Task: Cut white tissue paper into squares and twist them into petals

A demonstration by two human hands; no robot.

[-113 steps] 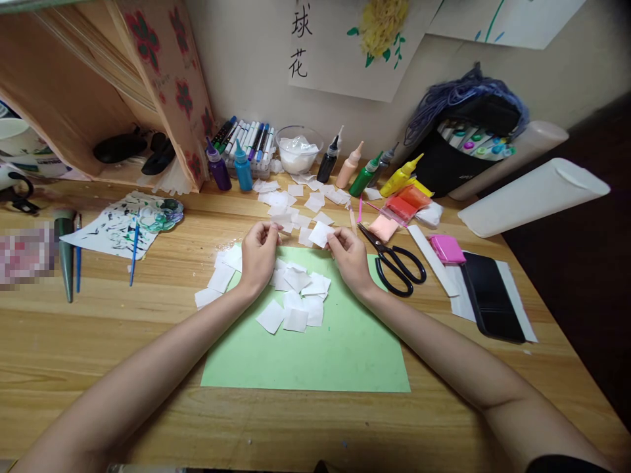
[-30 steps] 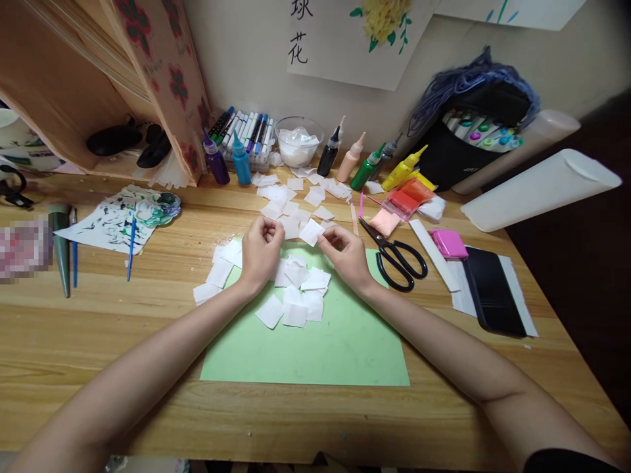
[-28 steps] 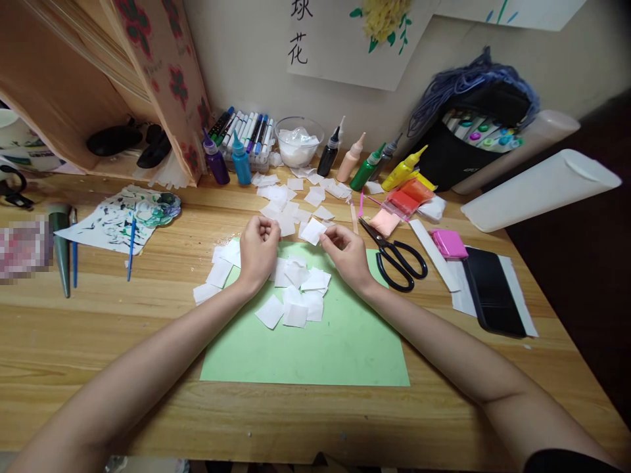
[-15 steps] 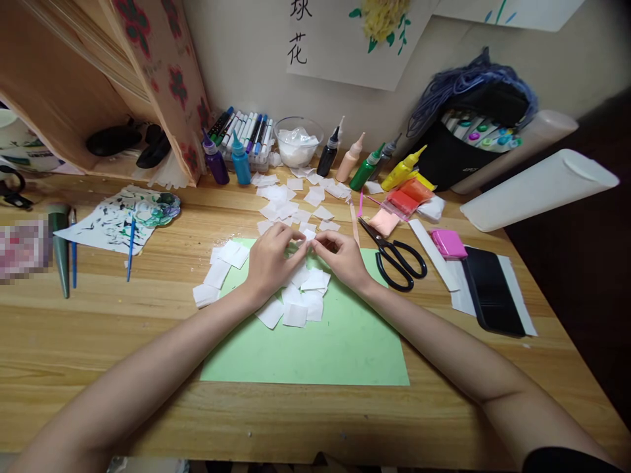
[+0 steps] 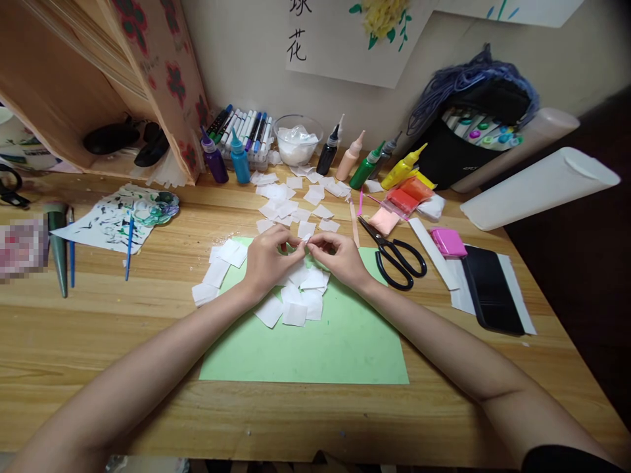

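Over the far part of a green paper sheet (image 5: 305, 355), my left hand (image 5: 269, 259) and my right hand (image 5: 340, 257) meet at the fingertips. Both are closed in a pinch on a small piece of white paper (image 5: 306, 238), mostly covered by the fingers. Several white paper squares (image 5: 294, 314) lie on the green sheet below my hands. More squares (image 5: 217, 272) overlap the sheet's left edge, next to my left wrist. Beyond my fingertips, loose white squares (image 5: 279, 209) are scattered on the wooden table.
Black-handled scissors (image 5: 398, 259) lie right of the sheet, with a phone (image 5: 493, 289) and pink clay packet (image 5: 447, 243) beyond. Paint bottles (image 5: 365, 172), a glass bowl (image 5: 297, 148) and markers (image 5: 246, 135) line the wall. A paint-stained paper (image 5: 111, 220) with a brush (image 5: 129, 249) lies left.
My fingertips have drawn slightly closer together and lower, and less of the white piece shows between them. The loose squares lie as before.
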